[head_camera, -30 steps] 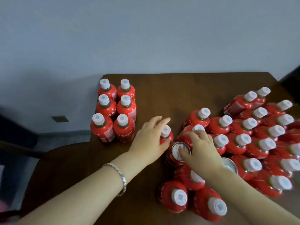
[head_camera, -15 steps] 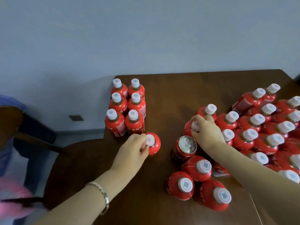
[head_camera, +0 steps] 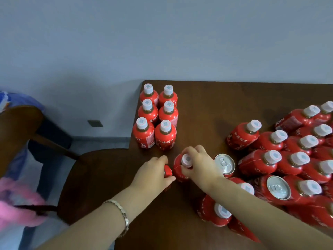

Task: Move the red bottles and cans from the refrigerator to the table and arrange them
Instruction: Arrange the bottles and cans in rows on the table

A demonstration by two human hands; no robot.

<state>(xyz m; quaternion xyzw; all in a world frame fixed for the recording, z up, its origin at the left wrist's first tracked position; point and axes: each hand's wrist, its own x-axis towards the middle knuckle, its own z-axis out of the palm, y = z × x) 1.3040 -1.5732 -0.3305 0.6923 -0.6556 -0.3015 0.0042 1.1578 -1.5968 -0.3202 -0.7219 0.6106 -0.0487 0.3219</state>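
Several red bottles with white caps (head_camera: pixel 156 117) stand in two neat rows at the far left of the brown table (head_camera: pixel 216 109). Just in front of them, my left hand (head_camera: pixel 153 175) grips a red bottle (head_camera: pixel 168 171) from above, mostly hiding it. My right hand (head_camera: pixel 198 164) pinches the white cap of a second red bottle (head_camera: pixel 179 168) right beside it. A loose crowd of red bottles (head_camera: pixel 288 159) fills the right side, with two silver-topped red cans (head_camera: pixel 224 164) (head_camera: pixel 278 187) among them.
A dark wooden chair (head_camera: pixel 86 177) stands against the table's left edge, with another chair (head_camera: pixel 18 123) further left. Something pink (head_camera: pixel 16 204) shows at the lower left. A grey wall runs behind the table. Bare tabletop lies between the rows and the crowd.
My left hand has slid its bottle left to just in front of the rows. My right hand has lifted a bottle out of the crowd and carried it left beside the first.
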